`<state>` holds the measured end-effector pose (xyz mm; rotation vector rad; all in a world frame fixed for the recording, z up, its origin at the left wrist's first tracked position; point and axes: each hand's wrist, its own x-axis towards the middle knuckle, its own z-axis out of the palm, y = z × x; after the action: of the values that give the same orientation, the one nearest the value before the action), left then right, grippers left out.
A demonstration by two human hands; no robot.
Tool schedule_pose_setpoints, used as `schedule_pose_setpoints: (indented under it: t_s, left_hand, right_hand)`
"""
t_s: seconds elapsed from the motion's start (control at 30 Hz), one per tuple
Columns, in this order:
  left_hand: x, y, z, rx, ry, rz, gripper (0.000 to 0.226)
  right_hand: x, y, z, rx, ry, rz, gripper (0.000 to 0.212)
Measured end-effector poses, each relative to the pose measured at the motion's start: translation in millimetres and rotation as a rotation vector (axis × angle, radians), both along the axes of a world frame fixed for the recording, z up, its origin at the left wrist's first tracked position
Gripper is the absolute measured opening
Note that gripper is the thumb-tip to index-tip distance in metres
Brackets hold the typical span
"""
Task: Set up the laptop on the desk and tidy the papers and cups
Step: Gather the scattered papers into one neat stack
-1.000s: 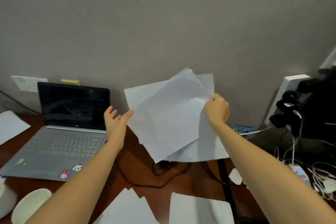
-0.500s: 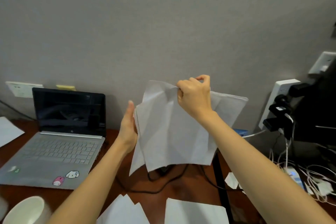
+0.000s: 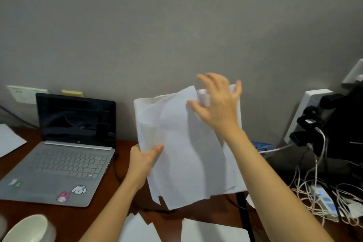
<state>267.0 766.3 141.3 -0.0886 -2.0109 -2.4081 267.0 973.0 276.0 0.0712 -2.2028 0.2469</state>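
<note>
A loose stack of white papers (image 3: 182,149) hangs upright above the brown desk (image 3: 121,153). My left hand (image 3: 144,158) grips its left edge, thumb on the front sheet. My right hand (image 3: 218,104) is spread, fingers apart, at the stack's top right edge, holding nothing. A silver laptop (image 3: 59,165) stands with its lid up and a dark screen at the left, stickers on its palm rest. A white paper cup (image 3: 29,229) lies on its side at the bottom left. More white sheets (image 3: 212,231) lie on the desk near the front edge.
Another sheet (image 3: 7,139) lies at the far left. A white power strip (image 3: 306,114) with black plugs leans on the wall at the right, above a tangle of white cables (image 3: 322,198). A black cable (image 3: 117,169) runs behind the laptop.
My right hand has let go of the papers' top edge and spread its fingers. My left hand has shifted from a flat palm to gripping the stack's left edge. The sheets now hang more squarely.
</note>
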Motion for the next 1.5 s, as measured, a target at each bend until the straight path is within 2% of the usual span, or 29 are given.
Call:
schedule_pose_setpoints:
  t_s: [0.07, 0.13, 0.17, 0.23, 0.3, 0.4, 0.5, 0.6, 0.67, 0.8, 1.03, 1.1, 1.17, 1.27, 1.37, 1.5]
  left_hand:
    - [-4.9, -14.1, -1.4, 0.056, -0.008, 0.029, 0.025]
    - [-9.5, -25.9, -0.6, 0.054, -0.003, 0.045, 0.024]
    - [-11.4, -29.5, -0.2, 0.045, 0.001, 0.045, 0.023]
    - [-14.4, -32.8, 1.4, 0.035, 0.008, 0.045, 0.022]
    - [-18.0, -33.8, 4.1, 0.030, 0.015, 0.067, 0.021]
    - [-22.9, -38.5, 10.1, 0.056, 0.027, 0.141, 0.021]
    - [-24.6, -46.1, 16.2, 0.054, 0.077, 0.142, 0.023]
    - [-22.3, -46.0, 16.4, -0.015, 0.116, 0.057, 0.020]
    - [-18.9, -44.6, 14.6, -0.010, 0.115, 0.049, 0.020]
    - [-10.9, -53.7, 3.4, 0.094, 0.083, 0.128, 0.024]
    - [-1.6, -64.1, -3.0, 0.052, 0.079, 0.116, 0.024]
    - [0.5, -69.2, -14.8, 0.024, 0.027, 0.127, 0.024]
    - [6.6, -72.8, -33.3, -0.084, -0.066, 0.093, 0.024]
    - [14.2, -69.6, -49.9, -0.191, -0.135, 0.060, 0.043]
    - [9.8, -59.8, -30.3, -0.202, -0.109, 0.125, 0.052]
    - [4.1, -54.7, 2.3, -0.165, 0.049, 0.130, 0.033]
  right_hand:
    - [8.2, 26.5, -16.4, -0.497, -0.089, 0.016, 0.095]
    - [14.5, 44.7, -40.0, -1.091, -0.292, 0.242, 0.114]
    - [16.3, 49.6, -53.6, -1.298, -0.399, 0.356, 0.117]
    - [17.0, 52.6, -81.5, -1.476, -0.579, 0.550, 0.115]
    - [16.7, 46.1, -100.1, -1.485, -0.682, 0.627, 0.099]
    - [14.6, 40.5, -110.7, -1.502, -0.698, 0.611, 0.068]
    - [9.3, 34.2, -104.8, -1.450, -0.745, 0.617, 0.062]
    - [3.6, 11.2, -94.1, -1.310, -0.810, 0.678, 0.048]
    - [1.5, -4.1, -91.0, -1.244, -0.812, 0.698, 0.046]
    - [5.4, -15.7, -102.4, -1.283, -0.807, 0.696, 0.033]
    - [14.2, -22.6, -120.2, -1.327, -0.804, 0.687, 0.027]
    - [19.4, -18.5, -127.4, -1.353, -0.833, 0.681, 0.029]
    - [26.3, -15.7, -138.8, -1.371, -0.870, 0.623, 0.029]
    - [33.2, -19.9, -148.0, -1.354, -0.898, 0.579, 0.030]
    - [31.9, -26.3, -135.9, -1.319, -0.824, 0.637, 0.041]
    - [31.1, -21.2, -111.2, -1.376, -0.714, 0.709, 0.037]
